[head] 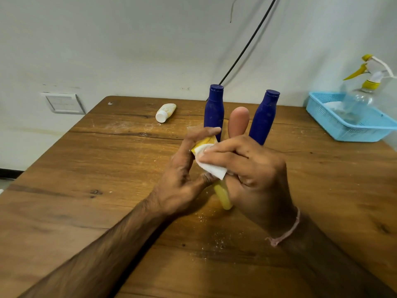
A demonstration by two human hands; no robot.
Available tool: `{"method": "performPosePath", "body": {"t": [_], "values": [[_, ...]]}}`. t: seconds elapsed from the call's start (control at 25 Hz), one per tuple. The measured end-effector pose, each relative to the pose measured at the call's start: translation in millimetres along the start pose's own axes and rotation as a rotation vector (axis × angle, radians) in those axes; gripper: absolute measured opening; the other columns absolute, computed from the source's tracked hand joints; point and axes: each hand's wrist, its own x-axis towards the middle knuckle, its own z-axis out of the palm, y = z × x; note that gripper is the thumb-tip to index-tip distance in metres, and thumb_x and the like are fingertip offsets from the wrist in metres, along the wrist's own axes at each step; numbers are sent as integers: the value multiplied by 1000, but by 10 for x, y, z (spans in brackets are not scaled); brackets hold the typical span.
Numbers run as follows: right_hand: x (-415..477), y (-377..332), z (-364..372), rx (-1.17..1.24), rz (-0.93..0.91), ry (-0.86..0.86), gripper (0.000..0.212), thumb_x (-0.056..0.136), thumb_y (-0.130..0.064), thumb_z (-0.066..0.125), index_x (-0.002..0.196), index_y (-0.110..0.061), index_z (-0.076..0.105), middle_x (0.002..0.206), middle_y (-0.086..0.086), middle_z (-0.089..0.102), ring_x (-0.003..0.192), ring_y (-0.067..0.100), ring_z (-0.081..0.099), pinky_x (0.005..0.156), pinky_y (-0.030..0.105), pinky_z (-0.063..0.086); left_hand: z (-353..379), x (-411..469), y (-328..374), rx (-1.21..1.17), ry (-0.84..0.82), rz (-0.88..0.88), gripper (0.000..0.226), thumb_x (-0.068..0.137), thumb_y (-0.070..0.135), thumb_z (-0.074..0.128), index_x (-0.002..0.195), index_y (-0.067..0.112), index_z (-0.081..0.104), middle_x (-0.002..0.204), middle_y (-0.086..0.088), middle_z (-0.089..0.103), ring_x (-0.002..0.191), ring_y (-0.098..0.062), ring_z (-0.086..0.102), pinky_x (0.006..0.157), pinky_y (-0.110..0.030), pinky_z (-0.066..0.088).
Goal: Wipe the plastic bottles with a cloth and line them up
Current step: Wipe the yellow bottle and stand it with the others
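Note:
My left hand (pixel 184 179) holds a small yellow bottle (pixel 223 195) tilted over the table's middle; most of it is hidden by my hands. My right hand (pixel 253 168) presses a white cloth (pixel 212 166) against the bottle's upper part. Behind my hands two dark blue bottles (pixel 213 110) (pixel 263 119) stand upright. A pinkish-brown bottle (pixel 238 121) stands between them. A cream bottle with a white cap (pixel 165 112) lies on its side at the back left.
The wooden table (pixel 107 168) carries white dust specks. A light blue basket (pixel 348 125) at the back right holds a clear spray bottle with a yellow trigger (pixel 363 91). A black cable (pixel 247 46) runs down the wall.

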Motion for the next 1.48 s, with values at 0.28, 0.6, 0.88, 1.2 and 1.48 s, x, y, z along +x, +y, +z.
{"method": "performPosePath", "body": {"t": [0.28, 0.6, 0.88, 1.2, 1.48], "values": [[-7, 108, 1, 10, -53, -27, 25, 83, 6, 74, 107, -2, 74, 108, 12, 72, 101, 20, 68, 90, 24, 54, 8, 31, -67, -88, -25, -46, 73, 85, 13, 69, 151, 7, 36, 153, -13, 44, 140, -29, 47, 114, -49, 42], [-31, 143, 33, -21, -110, -56, 24, 83, 4, 75, 106, -1, 75, 107, 13, 72, 101, 23, 67, 86, 31, 56, -15, 15, -52, -163, -67, -117, 73, 87, 16, 67, 152, 17, 34, 153, -15, 41, 139, -34, 46, 112, -58, 43], [-83, 177, 52, -20, -61, -32, 26, 82, 9, 73, 106, -2, 75, 108, 13, 72, 102, 24, 67, 87, 33, 56, -57, 14, -60, -167, -120, -134, 72, 87, 22, 66, 149, 23, 28, 140, -27, 40, 126, -43, 50, 102, -55, 51], [-82, 216, 68, -87, 14, 36, 29, 86, 6, 70, 113, -3, 73, 112, 13, 71, 105, 23, 65, 90, 32, 55, -66, 43, -8, -225, -139, -152, 60, 91, 11, 63, 143, 19, 34, 136, -22, 47, 124, -28, 56, 99, -42, 55], [-44, 258, 42, -87, 78, 63, 31, 87, 2, 68, 118, -3, 71, 115, 13, 69, 108, 18, 63, 96, 20, 51, -90, 64, 9, -204, -121, -180, 58, 90, 2, 58, 141, 18, 36, 138, -20, 49, 126, -26, 56, 100, -39, 55]]}}
